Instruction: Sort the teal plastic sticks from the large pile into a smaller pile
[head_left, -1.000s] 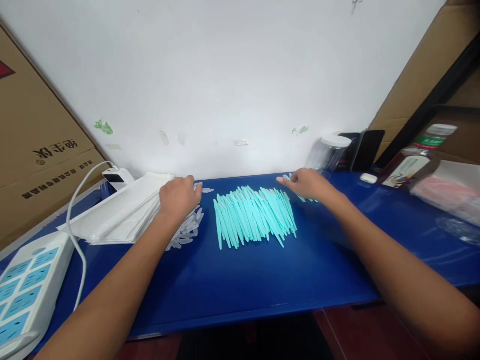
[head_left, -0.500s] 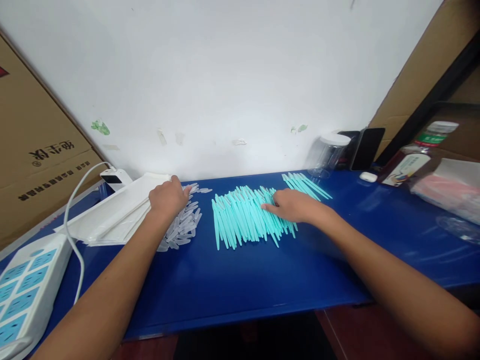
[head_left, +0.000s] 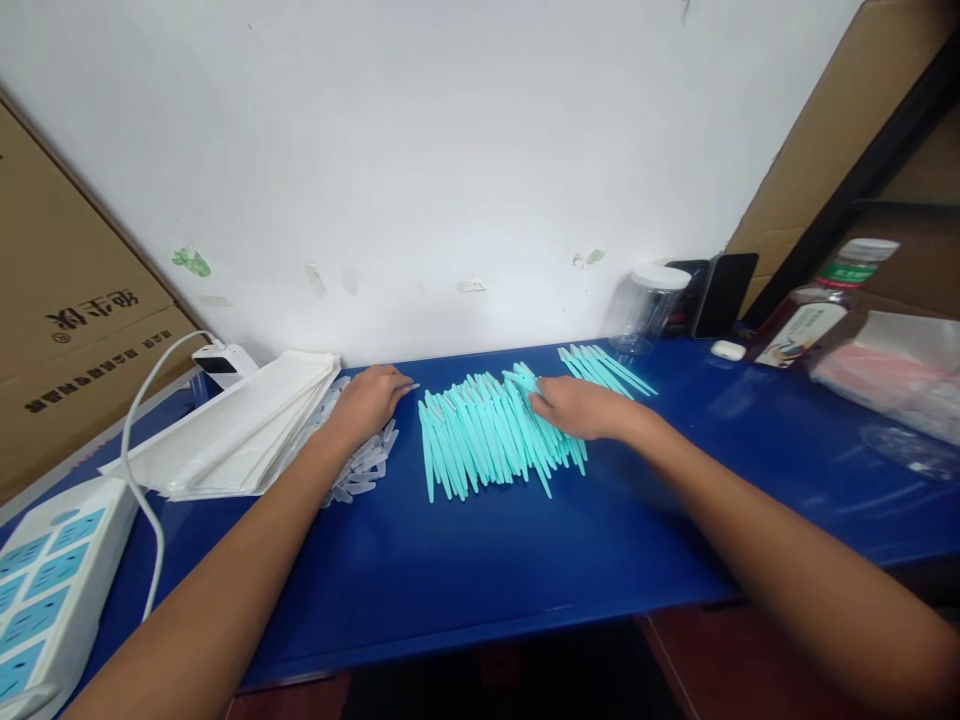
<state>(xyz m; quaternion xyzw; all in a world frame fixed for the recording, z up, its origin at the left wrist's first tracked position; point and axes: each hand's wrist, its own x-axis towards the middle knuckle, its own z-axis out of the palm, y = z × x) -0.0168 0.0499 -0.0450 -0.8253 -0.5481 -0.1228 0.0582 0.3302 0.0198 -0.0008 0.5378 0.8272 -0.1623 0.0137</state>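
My left hand (head_left: 369, 402) is at the far edge of a heap of translucent plastic caps (head_left: 367, 468), its fingertips pinched on one cap (head_left: 409, 387). My right hand (head_left: 581, 405) is at the right end of a row of turquoise eyebrow razors (head_left: 476, 435). Its thumb and fingers are closed on a razor (head_left: 525, 378) whose head stands a little above the others; the fingers hide part of it. Beyond that hand, a smaller group of turquoise razors (head_left: 607, 370) lies fanned out near the wall.
White paper sleeves (head_left: 232, 425) are stacked left of the caps. A power strip (head_left: 64, 585) and white cable (head_left: 129, 440) run along the left edge. At the back right stand a clear jar (head_left: 649, 308), a phone (head_left: 724, 295) and a bottle (head_left: 814, 305).
My left hand has moved right, off the paper sleeves' edge, and now pinches a cap. My right hand has closed on a razor and raised its head slightly. The view has shifted slightly.
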